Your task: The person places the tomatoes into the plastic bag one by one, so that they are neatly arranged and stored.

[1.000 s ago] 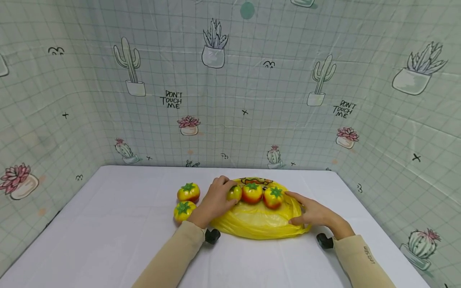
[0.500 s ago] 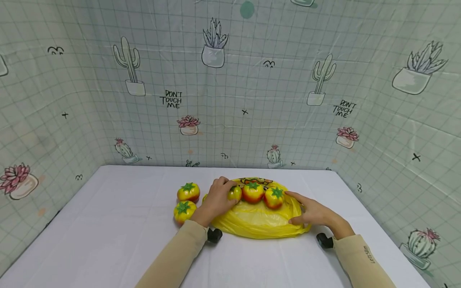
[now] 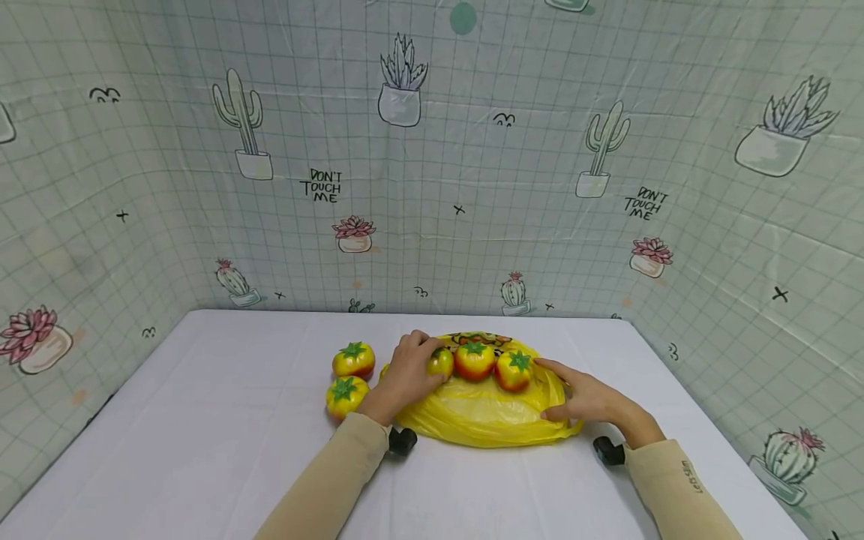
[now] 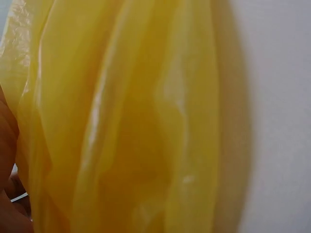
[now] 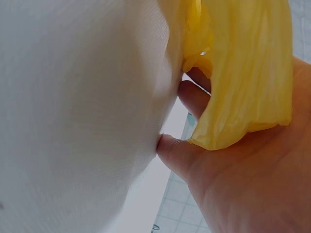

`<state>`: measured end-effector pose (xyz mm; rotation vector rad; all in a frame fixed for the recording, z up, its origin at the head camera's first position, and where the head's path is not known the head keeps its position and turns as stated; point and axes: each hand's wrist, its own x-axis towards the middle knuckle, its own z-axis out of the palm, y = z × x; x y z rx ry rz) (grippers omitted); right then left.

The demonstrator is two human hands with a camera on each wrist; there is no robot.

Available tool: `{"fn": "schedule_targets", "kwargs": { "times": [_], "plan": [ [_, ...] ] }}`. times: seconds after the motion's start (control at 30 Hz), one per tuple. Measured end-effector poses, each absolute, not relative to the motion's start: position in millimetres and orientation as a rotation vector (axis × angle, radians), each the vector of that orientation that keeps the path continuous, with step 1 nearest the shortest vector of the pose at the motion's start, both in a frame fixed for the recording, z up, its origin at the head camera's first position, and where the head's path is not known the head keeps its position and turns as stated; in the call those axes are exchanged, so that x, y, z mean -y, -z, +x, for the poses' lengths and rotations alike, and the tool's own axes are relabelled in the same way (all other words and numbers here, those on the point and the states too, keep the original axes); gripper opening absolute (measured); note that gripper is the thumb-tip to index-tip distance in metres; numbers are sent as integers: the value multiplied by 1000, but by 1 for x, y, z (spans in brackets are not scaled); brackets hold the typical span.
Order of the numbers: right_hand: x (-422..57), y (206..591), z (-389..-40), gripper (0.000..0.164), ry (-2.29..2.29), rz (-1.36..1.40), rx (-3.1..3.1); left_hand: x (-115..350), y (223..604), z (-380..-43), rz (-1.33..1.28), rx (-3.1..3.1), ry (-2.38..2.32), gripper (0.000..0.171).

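A yellow plastic bag (image 3: 472,424) lies flattened on the table, with a row of toy tomatoes on it. My left hand (image 3: 405,379) curls round the leftmost toy tomato (image 3: 441,363) of the row. Beside it sit a middle tomato (image 3: 474,363) and a right one (image 3: 513,373), yellow and red with green star-shaped tops. My right hand (image 3: 590,397) rests at the bag's right edge, thumb and fingers spread apart. In the right wrist view, yellow plastic (image 5: 248,73) drapes over that palm. Folds of the bag (image 4: 131,116) fill most of the left wrist view and hide the left fingertips.
Two more toy tomatoes stand left of the bag, a rear one (image 3: 353,361) and a front one (image 3: 345,397) partly behind the left wrist. A white cloth covers the table (image 3: 223,442). A printed curtain (image 3: 459,247) surrounds its back and sides.
Both hands stay almost where they were. The left forearm and wrist shift slightly to the right between the first frame and now.
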<state>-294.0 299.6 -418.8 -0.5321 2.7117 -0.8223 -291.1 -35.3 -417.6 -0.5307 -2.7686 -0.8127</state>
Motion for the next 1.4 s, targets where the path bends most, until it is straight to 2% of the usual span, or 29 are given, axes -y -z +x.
{"fn": "schedule_targets", "kwargs": {
  "times": [0.8, 1.4],
  "plan": [
    [-300, 418, -294, 96, 811, -549, -2722, 33, 412, -282, -537, 2791, 813, 51],
    [-300, 421, -295, 97, 810, -535, -2720, 50, 392, -248, -712, 2704, 852, 45]
  ]
}}
